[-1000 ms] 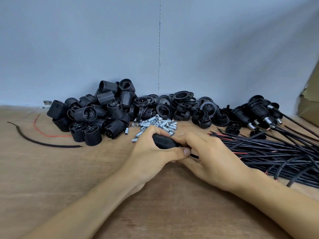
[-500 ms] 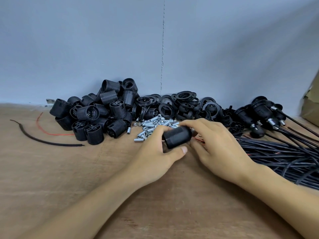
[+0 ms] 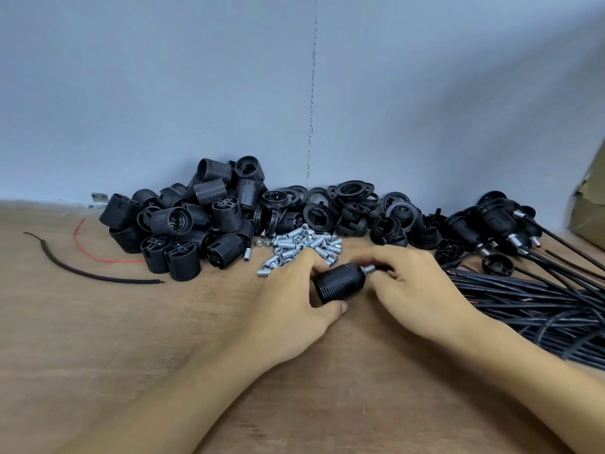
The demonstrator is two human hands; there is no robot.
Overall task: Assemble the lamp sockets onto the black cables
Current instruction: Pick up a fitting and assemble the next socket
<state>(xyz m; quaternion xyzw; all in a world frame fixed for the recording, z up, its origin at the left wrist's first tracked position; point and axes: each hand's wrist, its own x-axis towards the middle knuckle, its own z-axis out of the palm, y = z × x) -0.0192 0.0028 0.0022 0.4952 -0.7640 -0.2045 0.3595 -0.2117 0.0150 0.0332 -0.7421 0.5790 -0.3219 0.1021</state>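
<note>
A black ribbed lamp socket (image 3: pixel 340 283) lies tilted just above the wooden table (image 3: pixel 131 339), its silver threaded nipple (image 3: pixel 370 269) pointing right. My left hand (image 3: pixel 294 299) grips the socket body, thumb under it. My right hand (image 3: pixel 415 286) pinches the nipple end, where a black cable leaves; the fingers hide the joint. A bundle of black cables (image 3: pixel 530 306) lies at the right.
Against the grey wall sit a heap of black socket bodies (image 3: pixel 190 221), black rings and caps (image 3: pixel 353 208), a pile of silver nipples (image 3: pixel 301 247) and several finished sockets on cables (image 3: pixel 497 221). A loose black wire (image 3: pixel 82 273) and red wire (image 3: pixel 98 257) lie left. Cardboard (image 3: pixel 589 211) stands at far right.
Both hands lifted the socket up and to the right, away from the table. The socket turned so its ribbed body and silver nipple now show.
</note>
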